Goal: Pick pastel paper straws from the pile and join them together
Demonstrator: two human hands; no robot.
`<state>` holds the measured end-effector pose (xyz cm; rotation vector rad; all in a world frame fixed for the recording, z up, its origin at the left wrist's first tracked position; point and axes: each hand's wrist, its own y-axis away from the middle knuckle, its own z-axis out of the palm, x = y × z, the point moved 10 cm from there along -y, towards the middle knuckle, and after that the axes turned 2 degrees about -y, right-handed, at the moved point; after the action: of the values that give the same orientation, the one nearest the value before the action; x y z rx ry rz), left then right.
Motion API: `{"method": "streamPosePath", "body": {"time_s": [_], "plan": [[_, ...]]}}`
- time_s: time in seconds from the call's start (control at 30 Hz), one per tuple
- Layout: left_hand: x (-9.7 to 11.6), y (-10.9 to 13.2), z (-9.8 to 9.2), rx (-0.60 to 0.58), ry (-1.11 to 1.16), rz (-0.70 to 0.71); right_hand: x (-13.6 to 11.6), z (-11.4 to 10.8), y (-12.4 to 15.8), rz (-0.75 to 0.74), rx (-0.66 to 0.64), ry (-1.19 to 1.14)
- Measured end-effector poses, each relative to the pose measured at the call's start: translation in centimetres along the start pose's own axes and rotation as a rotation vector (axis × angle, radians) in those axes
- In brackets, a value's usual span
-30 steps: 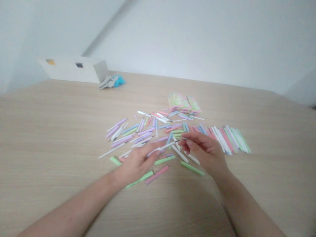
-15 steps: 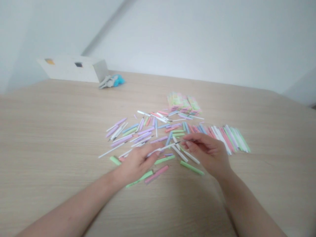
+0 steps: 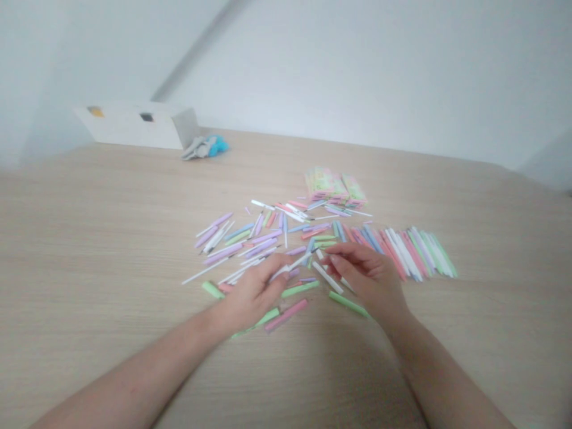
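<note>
My left hand [image 3: 257, 292] is closed around a white pen refill [image 3: 304, 260], whose dark tip points up and to the right. Close to that tip, the thumb and fingers of my right hand [image 3: 369, 274] are pinched together; anything between them is too small or blurred to make out. Beneath both hands lie scattered pen parts in pastel colours. A white pen barrel [image 3: 328, 277] rests under my right fingers, with a green barrel [image 3: 347, 304] nearer to me. A pink barrel [image 3: 286, 316] lies to the right of my left wrist.
Several pens lie side by side in a row [image 3: 413, 253] on the right. Behind the loose parts stand stacked packets [image 3: 333, 186] with a pink and green print. A white box [image 3: 138, 128] and a crumpled grey and blue item [image 3: 205, 147] sit at the back left of the wooden table [image 3: 111, 226].
My right hand has shifted slightly left and its fingertips have come off the line of the refill's tip. The refill now tilts up more steeply. The view has moved a little.
</note>
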<state>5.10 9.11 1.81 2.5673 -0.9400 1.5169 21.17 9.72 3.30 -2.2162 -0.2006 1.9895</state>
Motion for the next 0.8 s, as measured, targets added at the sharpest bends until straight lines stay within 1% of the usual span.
{"method": "streamPosePath", "body": {"time_s": [0.1,0.2,0.27,0.33,0.5,0.6,0.8], "plan": [[-0.1,0.0,0.0,0.016,0.040,-0.026,0.6,2.0,0.4,0.041,-0.101,-0.005],[0.0,0.0,0.2,0.017,0.087,-0.006,1.3,4.1,1.0,0.066,-0.191,-0.025],[0.0,0.0,0.4,0.007,0.096,0.010,1.8,5.1,1.3,0.078,-0.231,-0.045],[-0.3,0.0,0.7,-0.010,0.088,0.008,2.5,5.6,1.5,0.103,-0.246,-0.060],[-0.8,0.2,0.7,-0.003,0.071,-0.013,3.2,5.7,1.5,0.128,-0.248,-0.066],[-0.5,0.2,0.7,-0.008,0.066,-0.002,2.6,5.2,1.3,0.109,-0.230,-0.038],[0.0,0.1,0.2,0.013,0.043,0.010,1.2,3.2,0.5,0.060,-0.141,-0.016]]}}
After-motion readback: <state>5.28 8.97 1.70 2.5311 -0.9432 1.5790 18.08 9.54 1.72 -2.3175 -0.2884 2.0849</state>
